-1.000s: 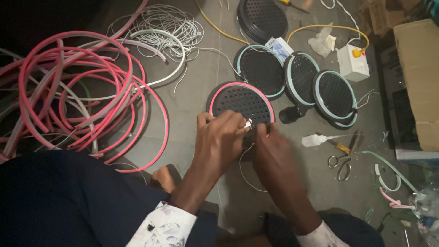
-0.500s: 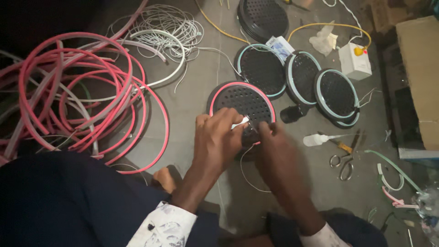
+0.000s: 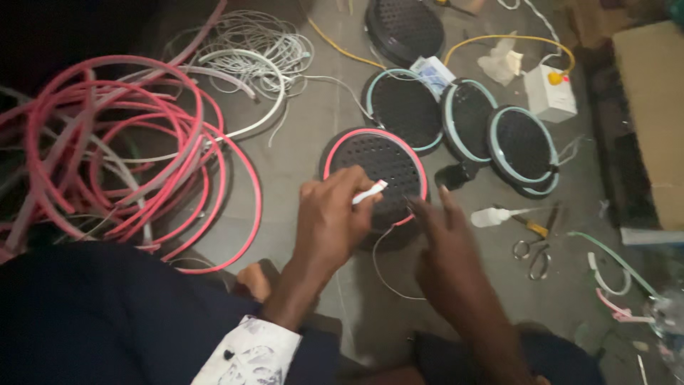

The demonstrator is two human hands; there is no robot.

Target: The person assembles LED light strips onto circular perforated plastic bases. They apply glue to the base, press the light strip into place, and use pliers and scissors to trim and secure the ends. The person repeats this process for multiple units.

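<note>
The left hand (image 3: pixel 329 222), centre of the frame, is clenched around the free end of a short white flexible strip (image 3: pixel 370 192), which pokes out from between thumb and forefinger. Beside it the right hand (image 3: pixel 449 246) is released: fingers (image 3: pixel 443 201) spread and loosely extended, holding nothing, tips at the right-hand edge of the round black perforated disc with a pink glowing rim (image 3: pixel 376 171). A thin white wire (image 3: pixel 385 257) trails from under the disc toward the lower centre.

Judged step: fitting or dressing the strip at the lower rim of this disc, which lies flat on the grey floor (image 3: pixel 306 135) just above both hands. The next move would call for a steady pinch on the strip end and support from the free hand.

Further off, right of centre: steel scissors (image 3: pixel 534 246) and a small white squeeze bottle (image 3: pixel 491 216). Upper centre: three black discs with pale blue rims (image 3: pixel 463 114). Left: a tangle of pink tubing (image 3: pixel 121 157).
</note>
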